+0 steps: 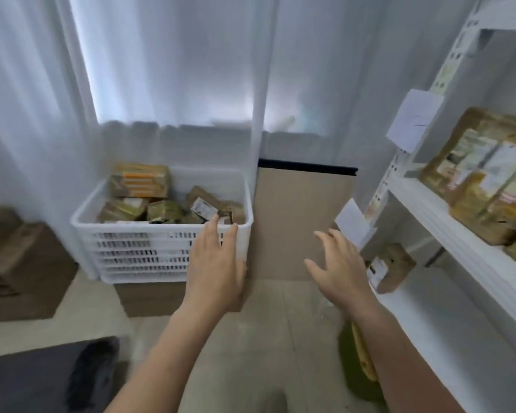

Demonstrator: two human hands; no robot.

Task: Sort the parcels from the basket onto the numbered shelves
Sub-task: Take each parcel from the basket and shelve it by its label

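With fingers straight, the left hand [213, 265] reaches over the white slatted plastic basket [137, 248] of brown taped parcels [137, 183]; right hand [337, 263] hovers empty, fingers spread, beside the white metal shelves [447, 222].

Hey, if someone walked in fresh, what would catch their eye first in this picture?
The white basket heaped with brown parcels, left of centre. Both hands are open: the left hand at the basket's right corner, the right hand in mid-air nearer the white shelves on the right, which hold taped bundles.
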